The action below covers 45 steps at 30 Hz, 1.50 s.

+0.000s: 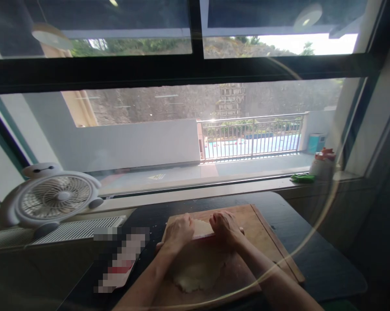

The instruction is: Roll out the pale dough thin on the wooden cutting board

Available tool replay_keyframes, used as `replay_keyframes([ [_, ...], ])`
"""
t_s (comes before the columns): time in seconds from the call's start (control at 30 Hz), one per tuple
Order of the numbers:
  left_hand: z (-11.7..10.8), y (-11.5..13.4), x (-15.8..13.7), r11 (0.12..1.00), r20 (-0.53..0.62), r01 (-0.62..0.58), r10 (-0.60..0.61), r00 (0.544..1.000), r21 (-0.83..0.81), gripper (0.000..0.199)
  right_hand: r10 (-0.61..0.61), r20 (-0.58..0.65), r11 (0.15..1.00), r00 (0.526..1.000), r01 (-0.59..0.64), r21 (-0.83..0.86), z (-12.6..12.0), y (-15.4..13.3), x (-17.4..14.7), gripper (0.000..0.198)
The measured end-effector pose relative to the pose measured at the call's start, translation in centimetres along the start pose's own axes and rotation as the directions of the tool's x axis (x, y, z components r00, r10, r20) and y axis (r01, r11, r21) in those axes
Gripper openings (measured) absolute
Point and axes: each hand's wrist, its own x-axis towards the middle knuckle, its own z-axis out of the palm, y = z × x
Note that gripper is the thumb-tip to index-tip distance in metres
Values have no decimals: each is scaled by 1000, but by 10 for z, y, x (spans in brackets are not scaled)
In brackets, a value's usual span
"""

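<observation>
A rolling pin (pixel 204 236) lies crosswise on a sheet of pale flattened dough (pixel 198 274), which shows on both its near and far sides. My left hand (pixel 181 229) is closed over the pin's left part, and my right hand (pixel 225 223) is closed over its right part. Short ends of the pin stick out beyond both hands. Under the dough is a wooden cutting board (pixel 273 242). Its left edge is partly covered by my left forearm. Shadow dims the near half of the dough.
The board rests on a dark table (pixel 324 263). Left of it lies a pixelated flat pack (pixel 122 263). A white fan (pixel 62 196) stands at far left by the window. On the sill are a green cloth-like item (pixel 302 178) and a whitish container with a reddish top (pixel 324 166).
</observation>
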Motion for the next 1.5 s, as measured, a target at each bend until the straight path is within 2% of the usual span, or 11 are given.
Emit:
replay_keyframes([
  [0.17,14,-7,32,998,36,29,-31,999,56,30,22,14,1000,1000,-22,-17,10,1,33,37],
  [0.33,15,-7,30,995,-21,-17,19,1000,102,29,46,46,999,998,-46,-16,14,3,41,37],
  [0.5,5,-1,9,995,-31,-39,42,999,91,31,71,71,997,995,-71,-2,6,3,15,36],
  [0.67,-2,12,-32,997,-84,-38,43,996,62,34,100,37,995,994,-100,0,-9,-4,-38,34],
  [0.8,-2,19,-65,984,-160,-164,173,972,67,33,44,-82,999,996,-45,-7,-13,-9,-67,30],
  [0.87,-4,22,-68,980,-168,-187,197,966,72,33,48,-76,999,996,-49,-3,-12,-8,-65,30],
  [1.03,-3,26,-35,992,-98,-105,111,989,67,32,119,11,993,993,-119,16,-4,-4,-33,29],
  [1.2,11,24,13,996,-55,-58,62,997,67,38,143,56,989,988,-145,33,8,4,9,30],
  [1.3,18,20,35,998,10,-6,5,1000,70,36,155,87,986,984,-159,41,16,9,30,31],
  [1.4,20,17,47,997,57,41,-45,997,65,33,172,99,983,980,-177,44,19,11,41,32],
  [1.5,17,18,44,997,58,48,-52,997,63,33,176,86,983,981,-180,41,15,11,34,33],
])
